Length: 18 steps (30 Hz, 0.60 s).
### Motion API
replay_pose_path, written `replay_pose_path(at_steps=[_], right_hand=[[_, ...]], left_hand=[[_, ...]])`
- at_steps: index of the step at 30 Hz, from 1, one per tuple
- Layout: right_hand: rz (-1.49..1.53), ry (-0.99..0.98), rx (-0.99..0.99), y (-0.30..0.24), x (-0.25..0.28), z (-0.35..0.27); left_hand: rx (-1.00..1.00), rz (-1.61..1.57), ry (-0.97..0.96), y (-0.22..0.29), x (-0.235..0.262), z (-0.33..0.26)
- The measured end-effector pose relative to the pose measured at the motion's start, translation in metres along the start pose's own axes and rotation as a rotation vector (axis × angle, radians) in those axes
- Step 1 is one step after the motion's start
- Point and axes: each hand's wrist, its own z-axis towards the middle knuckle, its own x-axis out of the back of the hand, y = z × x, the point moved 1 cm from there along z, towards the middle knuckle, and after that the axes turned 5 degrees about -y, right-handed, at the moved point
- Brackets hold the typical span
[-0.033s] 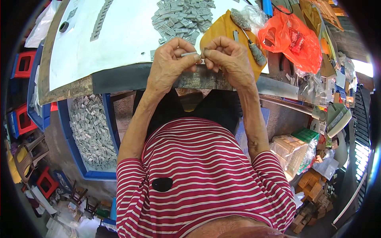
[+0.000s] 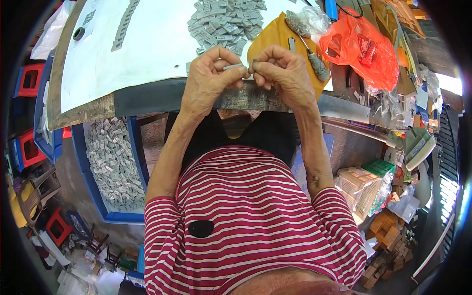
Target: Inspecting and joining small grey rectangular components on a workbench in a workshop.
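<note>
Over the near edge of the table, my two hands meet with their fingertips almost touching. My left hand (image 2: 209, 78) pinches a small grey rectangular piece (image 2: 233, 67) between thumb and fingers. My right hand (image 2: 285, 73) is closed in a pinch beside it; a tiny dark bit shows at its fingertips, too small to name. Beyond the hands lies a heap of similar grey pieces (image 2: 226, 24) on a white sheet (image 2: 152, 49). By my right hand, a tool with a wrapped grey handle (image 2: 319, 68) and thin shaft rests on a yellow-brown sheet (image 2: 265, 44).
A row of grey pieces (image 2: 124, 27) and a black ring (image 2: 78, 33) lie on the left of the white sheet. A red plastic bag (image 2: 364, 49) sits at the right. Below the table at left stands a blue bin (image 2: 123, 217) of grey pieces; crates (image 2: 359, 187) stand lower right.
</note>
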Motion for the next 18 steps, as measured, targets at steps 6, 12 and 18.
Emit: replay_pose_path(at_steps=[6, 12, 18], right_hand=[[0.132, -0.017, -0.050, 0.005, 0.001, 0.000], [-0.163, 0.034, -0.020, -0.003, -0.011, -0.005], [-0.473, 0.028, 0.180, 0.009, -0.007, -0.007]], left_hand=[[-0.103, 0.081, 0.056, 0.006, -0.006, -0.003], [-0.168, 0.519, 0.112, 0.009, -0.012, -0.004], [-0.266, 0.689, 0.069, 0.016, -0.011, -0.006]])
